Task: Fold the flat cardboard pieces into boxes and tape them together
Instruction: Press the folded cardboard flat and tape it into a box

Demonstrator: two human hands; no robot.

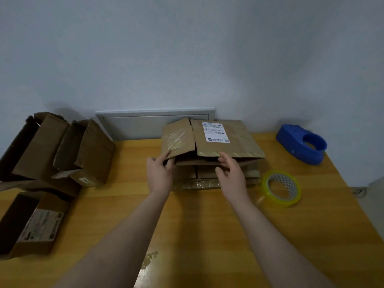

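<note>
It was a plain room serving as a packing spot: a wooden table (207,225) against a bare pale wall (187,48), used shipping cartons (93,150) at the left, a tape roll (287,183) and blue dispenser (295,138) far right.

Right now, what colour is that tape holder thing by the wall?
The tape dispenser is bright blue, seen in the head view.

The flat brown cardboard piece (226,140) looks dull and rough, with a smooth white paper label (215,132). The yellow wooden counter (197,225) is shiny. The round clear-yellow tape roll (295,196) and the blue plastic tape holder (291,138) look smooth and glossy.
</note>
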